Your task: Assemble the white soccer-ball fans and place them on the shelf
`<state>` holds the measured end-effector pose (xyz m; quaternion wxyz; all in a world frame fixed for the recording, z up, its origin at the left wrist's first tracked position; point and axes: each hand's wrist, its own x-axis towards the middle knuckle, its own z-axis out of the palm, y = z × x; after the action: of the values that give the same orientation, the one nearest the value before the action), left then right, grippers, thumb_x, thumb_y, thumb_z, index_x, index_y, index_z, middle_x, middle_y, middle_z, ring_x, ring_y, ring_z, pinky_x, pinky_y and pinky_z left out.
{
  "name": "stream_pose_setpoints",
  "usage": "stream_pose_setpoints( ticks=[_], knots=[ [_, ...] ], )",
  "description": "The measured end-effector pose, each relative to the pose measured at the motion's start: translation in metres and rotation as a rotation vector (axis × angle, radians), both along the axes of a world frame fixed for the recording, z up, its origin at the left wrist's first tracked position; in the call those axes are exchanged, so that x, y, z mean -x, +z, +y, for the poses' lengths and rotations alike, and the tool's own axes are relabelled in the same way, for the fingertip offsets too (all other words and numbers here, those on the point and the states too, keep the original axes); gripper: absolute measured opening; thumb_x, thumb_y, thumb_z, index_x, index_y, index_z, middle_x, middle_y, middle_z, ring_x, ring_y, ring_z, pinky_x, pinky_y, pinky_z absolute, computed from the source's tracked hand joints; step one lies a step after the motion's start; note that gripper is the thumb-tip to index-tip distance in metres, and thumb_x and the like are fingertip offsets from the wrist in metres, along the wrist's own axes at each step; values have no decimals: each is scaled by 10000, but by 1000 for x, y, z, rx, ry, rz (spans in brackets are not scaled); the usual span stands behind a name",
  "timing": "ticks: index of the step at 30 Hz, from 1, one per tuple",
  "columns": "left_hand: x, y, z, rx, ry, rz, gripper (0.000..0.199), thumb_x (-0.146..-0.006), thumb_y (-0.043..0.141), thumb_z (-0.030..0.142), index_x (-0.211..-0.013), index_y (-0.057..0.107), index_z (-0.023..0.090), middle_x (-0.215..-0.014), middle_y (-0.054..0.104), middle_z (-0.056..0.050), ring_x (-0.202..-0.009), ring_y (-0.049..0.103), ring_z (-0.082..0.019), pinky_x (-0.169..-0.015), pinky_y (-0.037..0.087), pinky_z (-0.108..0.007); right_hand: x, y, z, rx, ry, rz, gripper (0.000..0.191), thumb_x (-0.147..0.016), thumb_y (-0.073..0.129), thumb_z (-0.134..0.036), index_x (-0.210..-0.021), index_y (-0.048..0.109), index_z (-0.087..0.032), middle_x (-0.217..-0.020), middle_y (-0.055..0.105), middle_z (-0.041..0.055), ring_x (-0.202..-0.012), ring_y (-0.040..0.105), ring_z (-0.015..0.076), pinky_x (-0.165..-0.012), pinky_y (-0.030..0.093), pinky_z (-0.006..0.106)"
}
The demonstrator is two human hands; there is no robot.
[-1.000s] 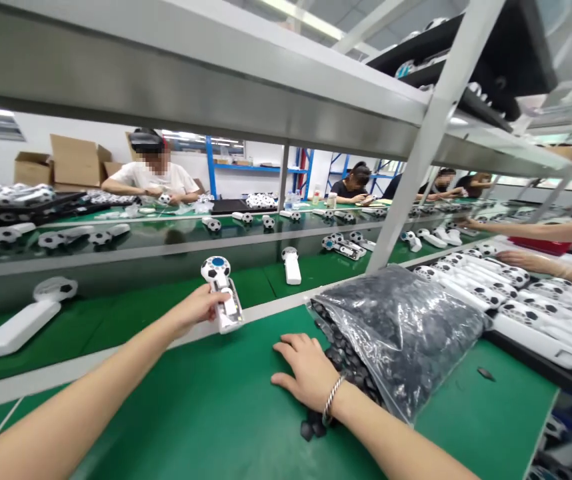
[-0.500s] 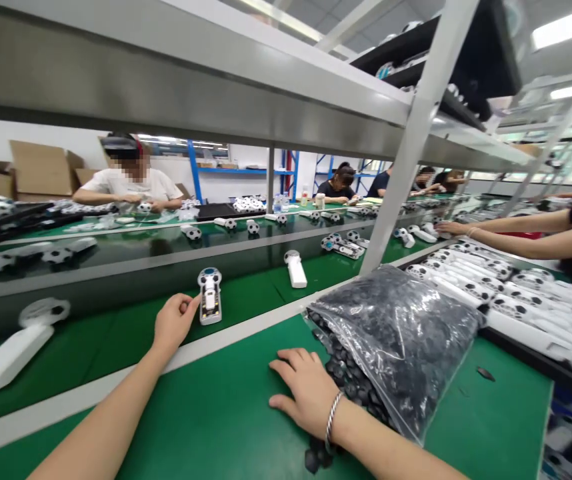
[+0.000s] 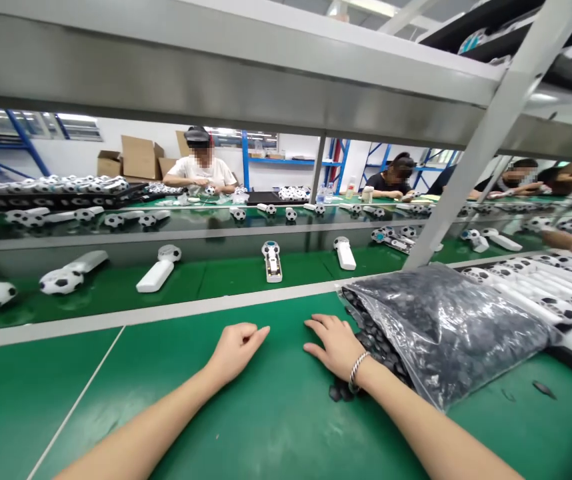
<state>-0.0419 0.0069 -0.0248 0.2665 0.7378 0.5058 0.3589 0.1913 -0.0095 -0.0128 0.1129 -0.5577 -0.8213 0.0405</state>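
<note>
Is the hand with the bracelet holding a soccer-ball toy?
No, the right hand lies empty on the green mat beside the clear bag of black pieces.

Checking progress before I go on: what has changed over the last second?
The left hand let go of the white ball-headed device, which now lies on the green belt, and drew back toward the person, empty, onto the mat. The right hand stayed resting at the mouth of the bag of black pellets.
</note>
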Motion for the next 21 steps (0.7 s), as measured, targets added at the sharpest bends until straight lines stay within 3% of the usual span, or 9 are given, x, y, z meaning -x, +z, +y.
stream_pose_setpoints(
  ticks=[21],
  knots=[
    [0,0,3,22,-15,20,473,-776,454,460,-514,184,174,-530,179,49,-515,211,-80,-488,194,-218,1,0,1,-6,-10,-30,432,-815,481,-423,-1189,493,-208,-1252,481,95,-1126,418,260,-905,336,413]
  ],
)
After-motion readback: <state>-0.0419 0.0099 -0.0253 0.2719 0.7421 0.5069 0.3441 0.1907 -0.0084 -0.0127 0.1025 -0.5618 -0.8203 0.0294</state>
